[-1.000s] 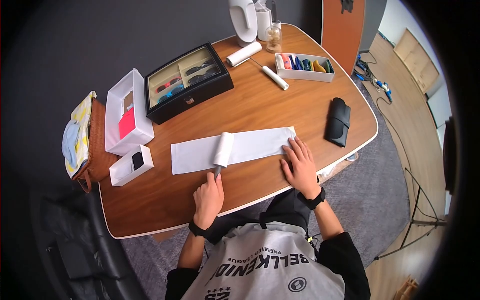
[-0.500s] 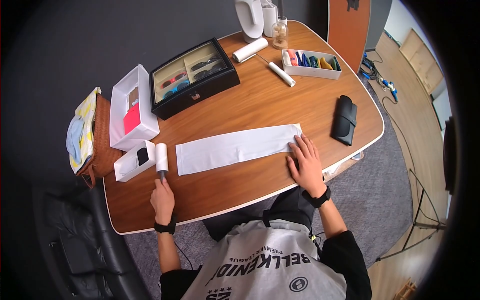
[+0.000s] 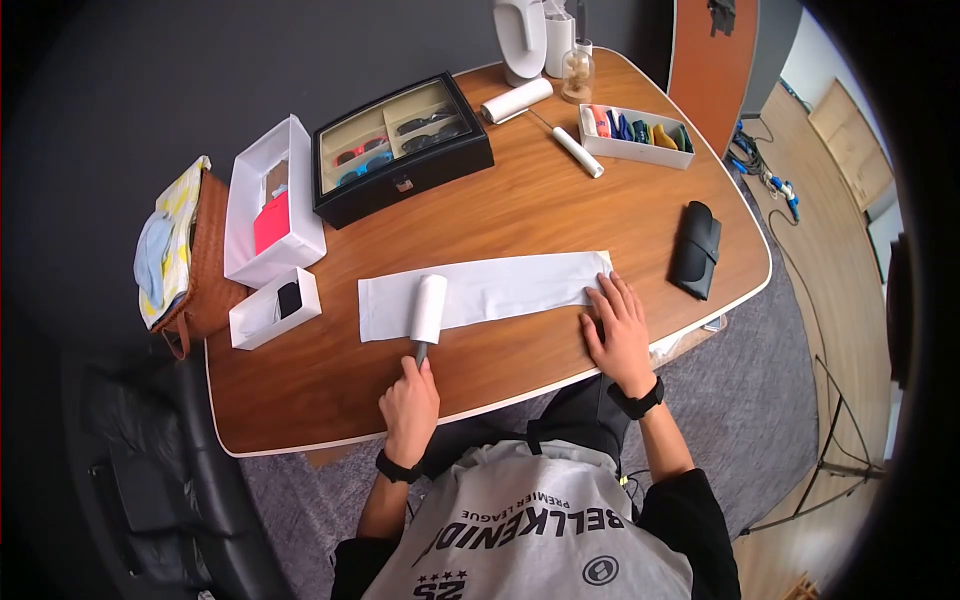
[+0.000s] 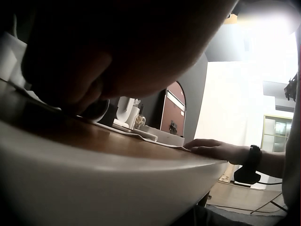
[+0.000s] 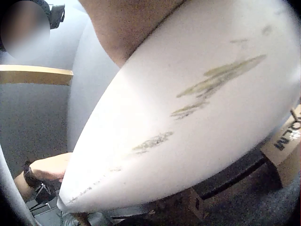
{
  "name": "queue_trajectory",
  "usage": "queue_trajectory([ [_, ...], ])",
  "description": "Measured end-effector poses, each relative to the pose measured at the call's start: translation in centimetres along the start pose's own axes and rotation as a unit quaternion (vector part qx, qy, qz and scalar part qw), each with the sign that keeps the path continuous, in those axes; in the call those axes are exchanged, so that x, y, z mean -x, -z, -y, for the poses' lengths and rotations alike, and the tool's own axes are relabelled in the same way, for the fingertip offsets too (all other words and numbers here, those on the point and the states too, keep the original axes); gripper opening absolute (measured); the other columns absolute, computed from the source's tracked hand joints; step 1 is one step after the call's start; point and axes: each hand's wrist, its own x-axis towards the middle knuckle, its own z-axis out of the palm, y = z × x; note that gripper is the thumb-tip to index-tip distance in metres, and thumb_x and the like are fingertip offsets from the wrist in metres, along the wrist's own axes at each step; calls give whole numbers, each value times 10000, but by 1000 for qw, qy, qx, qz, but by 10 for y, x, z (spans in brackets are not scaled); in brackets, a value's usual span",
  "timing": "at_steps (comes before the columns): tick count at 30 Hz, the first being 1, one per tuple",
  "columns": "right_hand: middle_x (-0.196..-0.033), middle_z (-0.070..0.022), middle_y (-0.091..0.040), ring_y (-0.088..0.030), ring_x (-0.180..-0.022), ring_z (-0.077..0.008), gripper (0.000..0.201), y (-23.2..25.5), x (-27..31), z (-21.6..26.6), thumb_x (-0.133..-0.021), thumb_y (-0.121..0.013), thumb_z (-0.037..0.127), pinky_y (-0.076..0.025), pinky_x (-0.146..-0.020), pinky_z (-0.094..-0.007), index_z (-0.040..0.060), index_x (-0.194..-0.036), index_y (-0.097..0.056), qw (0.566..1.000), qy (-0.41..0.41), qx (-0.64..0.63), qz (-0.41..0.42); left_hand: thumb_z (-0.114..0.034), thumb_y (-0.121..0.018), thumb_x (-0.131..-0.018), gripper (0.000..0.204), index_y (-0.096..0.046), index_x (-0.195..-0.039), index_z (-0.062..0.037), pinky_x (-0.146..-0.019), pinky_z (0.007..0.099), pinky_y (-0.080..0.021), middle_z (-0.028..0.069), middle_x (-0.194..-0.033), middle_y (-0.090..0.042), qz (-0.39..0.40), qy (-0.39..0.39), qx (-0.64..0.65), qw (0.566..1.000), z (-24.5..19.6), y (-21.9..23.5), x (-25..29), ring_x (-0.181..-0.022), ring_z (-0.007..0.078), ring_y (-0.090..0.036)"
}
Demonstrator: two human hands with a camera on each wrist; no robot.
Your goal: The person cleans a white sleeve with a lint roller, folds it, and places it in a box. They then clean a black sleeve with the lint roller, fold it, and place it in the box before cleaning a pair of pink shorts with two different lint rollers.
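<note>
A long strip of white cloth (image 3: 510, 288) lies flat across the wooden table. In the head view my left hand (image 3: 410, 405) grips the grey handle of a lint roller (image 3: 429, 308), its white roll over the left part of the cloth. At the cloth's right end my right hand (image 3: 620, 335) rests with fingers spread, fingertips on the cloth's edge. The left wrist view shows the left hand (image 4: 94, 61) dark and close up, with the right hand (image 4: 214, 148) flat beyond it. The right wrist view mostly shows the table's white edge (image 5: 188, 122).
Left of the cloth stand a small white box (image 3: 262, 325), a larger white box (image 3: 300, 230) and a woven basket (image 3: 212, 240). Behind is a glasses case (image 3: 420, 185); further right are another lint roller (image 3: 578, 152), a box of folded cloths (image 3: 640, 152) and a black pouch (image 3: 696, 250).
My left hand took the lint roller left off the cloth, beside the small white box, then brought it back right over the cloth's left part. The right hand stayed at the cloth's right end.
</note>
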Motion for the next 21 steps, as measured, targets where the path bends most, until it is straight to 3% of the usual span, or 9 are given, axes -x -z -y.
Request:
queue_trajectory([
  [4, -1482, -209, -567, -461, -1451, -405, 393, -1, 1, -1, -975, -667, 218, -344, -1223, -521, 29, -1318, -650, 1000, -2, -7, 4, -322, -470, -1115, 280, -516, -1011, -65, -568, 574, -554, 211, -684, -700, -6, 22, -72, 997, 28, 2, 0, -647, 441, -710],
  [5, -1483, -210, -565, -459, -1452, -405, 391, -2, 1, 0, -976, -665, 217, -343, -1224, -522, 29, -1319, -650, 1000, -3, -8, 5, -327, -463, -1116, 286, -511, -1019, -62, -605, 610, -536, 255, -717, -693, 11, 45, -57, 997, 37, 6, 0, -693, 492, -694],
  [12, -1482, -212, -565, -460, -1454, -404, 388, -1, 0, 0, -974, -666, 214, -346, -1222, -522, 31, -1316, -651, 1000, 0, -5, 3, -316, -447, -1126, 303, -508, -998, -48, -606, 615, -534, 270, -724, -688, -14, 73, -78, 994, 94, 17, -8, -706, 499, -690],
  [21, -1479, -213, -568, -462, -1454, -400, 391, -2, 0, 0, -973, -666, 216, -350, -1217, -521, 33, -1318, -651, 1000, 0, -4, 2, -306, -460, -1120, 287, -521, -1002, -51, -606, 608, -524, 274, -724, -681, -17, 44, -36, 998, 57, 21, 4, -697, 501, -680],
])
